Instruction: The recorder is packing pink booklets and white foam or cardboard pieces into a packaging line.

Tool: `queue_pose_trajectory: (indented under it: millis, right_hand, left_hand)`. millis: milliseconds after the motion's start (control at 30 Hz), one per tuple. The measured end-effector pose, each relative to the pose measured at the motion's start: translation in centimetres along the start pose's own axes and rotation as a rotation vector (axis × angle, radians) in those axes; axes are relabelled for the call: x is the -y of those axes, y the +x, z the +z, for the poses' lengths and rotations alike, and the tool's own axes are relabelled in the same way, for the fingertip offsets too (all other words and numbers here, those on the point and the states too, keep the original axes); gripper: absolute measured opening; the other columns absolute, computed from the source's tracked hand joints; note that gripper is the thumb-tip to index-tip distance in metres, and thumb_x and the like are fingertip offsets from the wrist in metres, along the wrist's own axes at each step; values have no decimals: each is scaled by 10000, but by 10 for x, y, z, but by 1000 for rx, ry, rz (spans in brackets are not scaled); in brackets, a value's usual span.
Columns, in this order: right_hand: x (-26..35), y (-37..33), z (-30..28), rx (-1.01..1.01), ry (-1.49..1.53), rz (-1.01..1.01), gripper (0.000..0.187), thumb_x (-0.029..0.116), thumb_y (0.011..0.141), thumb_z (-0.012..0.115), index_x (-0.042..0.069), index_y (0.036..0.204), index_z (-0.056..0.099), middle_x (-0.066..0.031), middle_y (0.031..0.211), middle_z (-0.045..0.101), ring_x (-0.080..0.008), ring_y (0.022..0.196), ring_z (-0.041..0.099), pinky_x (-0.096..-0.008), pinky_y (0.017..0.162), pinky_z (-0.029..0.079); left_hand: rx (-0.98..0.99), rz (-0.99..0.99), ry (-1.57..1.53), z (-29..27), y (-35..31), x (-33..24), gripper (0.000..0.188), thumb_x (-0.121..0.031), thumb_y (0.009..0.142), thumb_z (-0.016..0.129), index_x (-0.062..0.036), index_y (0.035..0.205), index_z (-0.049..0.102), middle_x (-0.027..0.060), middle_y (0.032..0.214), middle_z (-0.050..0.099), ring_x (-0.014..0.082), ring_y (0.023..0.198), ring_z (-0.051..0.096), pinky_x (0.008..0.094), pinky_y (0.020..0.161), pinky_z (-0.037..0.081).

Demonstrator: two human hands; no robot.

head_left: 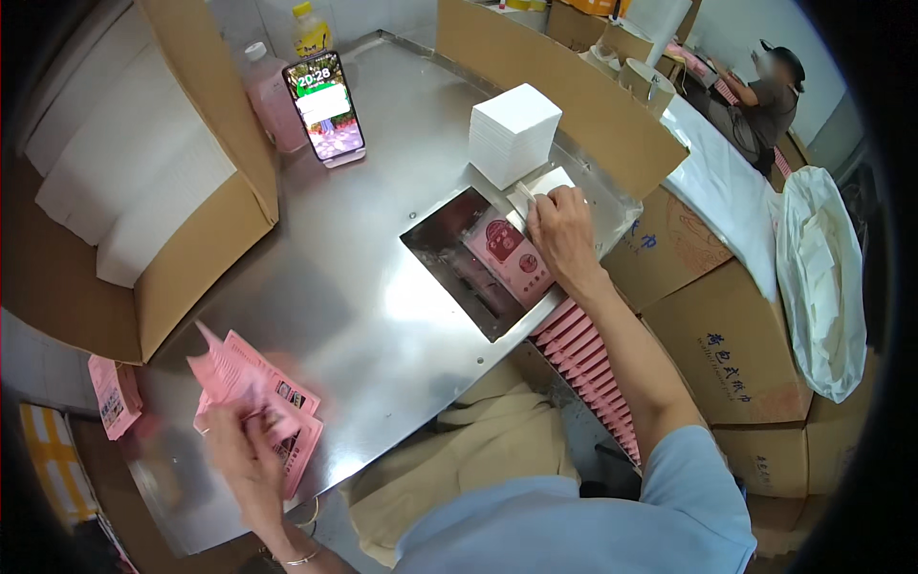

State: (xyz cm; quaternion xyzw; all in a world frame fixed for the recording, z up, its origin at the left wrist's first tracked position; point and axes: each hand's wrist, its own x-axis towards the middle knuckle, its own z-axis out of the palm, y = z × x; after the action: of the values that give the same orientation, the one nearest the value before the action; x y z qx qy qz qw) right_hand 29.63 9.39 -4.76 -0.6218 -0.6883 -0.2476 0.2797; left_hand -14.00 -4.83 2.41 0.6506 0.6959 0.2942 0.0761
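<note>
My right hand point(564, 234) has its fingers closed on a few folded white paper napkins point(553, 182) at the far edge of a rectangular opening in the metal table. Just beyond it stands a tall, neat stack of white napkins point(514, 134). A printed pink paper sleeve point(507, 253) lies at the opening, below that hand. At the lower left, my left hand point(247, 459) grips a pink paper sleeve on top of a fanned pile of pink sleeves point(301, 445). This hand is a little blurred, and its fingertips are partly hidden.
A cardboard box of white napkins point(206, 230) stands left. A lit phone point(325, 110) leans on a stand beside two bottles point(273, 96). Pink packets point(593, 368) line up under the table's right edge. Cartons point(727, 344) and a plastic bag point(822, 287) stand right; another person point(765, 100) sits behind.
</note>
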Motion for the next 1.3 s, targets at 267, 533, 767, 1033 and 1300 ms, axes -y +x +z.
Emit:
queue_pose_trajectory:
  millis: [267, 533, 767, 1033, 1300]
  right_hand:
    - [-11, 3, -4, 51, 36, -40, 203, 60, 764, 679, 9, 953, 628, -141, 909, 572, -334, 889, 557, -420, 790, 499]
    - [103, -49, -49, -26, 467, -490, 396, 137, 839, 632, 40, 1222, 610, -172, 1207, 619, -380, 1107, 619, -586, 1026, 449]
    - [159, 6, -41, 450, 349, -381, 205, 153, 790, 650, 76, 979, 665, -106, 965, 652, -297, 907, 649, -634, 1127, 254]
    - [50, -5, -41, 31, 144, -2, 359, 171, 766, 723, 0, 1061, 610, -150, 992, 610, -341, 941, 592, -463, 824, 460]
    - [-14, -2, -34, 88, 373, 255, 124, 150, 823, 717, 67, 916, 722, -65, 940, 617, -262, 903, 585, -371, 708, 474]
  left_hand:
    - [72, 434, -13, 105, -3, -86, 185, -120, 845, 700, -52, 971, 582, 150, 925, 516, 349, 911, 486, 496, 839, 380]
    - [264, 615, -222, 114, -3, -87, 539, -156, 763, 699, -22, 1271, 575, 270, 1427, 447, 451, 1305, 429, 480, 976, 395]
    - [115, 393, 22, 117, 3, -107, 896, -369, 747, 742, -40, 1495, 376, 266, 1575, 284, 487, 1451, 250, 609, 1111, 223]
    - [86, 308, 175, 105, -9, -96, 601, -499, 816, 680, -173, 1316, 613, 197, 1356, 467, 420, 1208, 425, 578, 1022, 274]
    - [112, 382, 208, 101, 1, -101, 670, -579, 786, 723, -122, 1265, 620, 147, 1385, 531, 432, 1190, 456, 535, 919, 372]
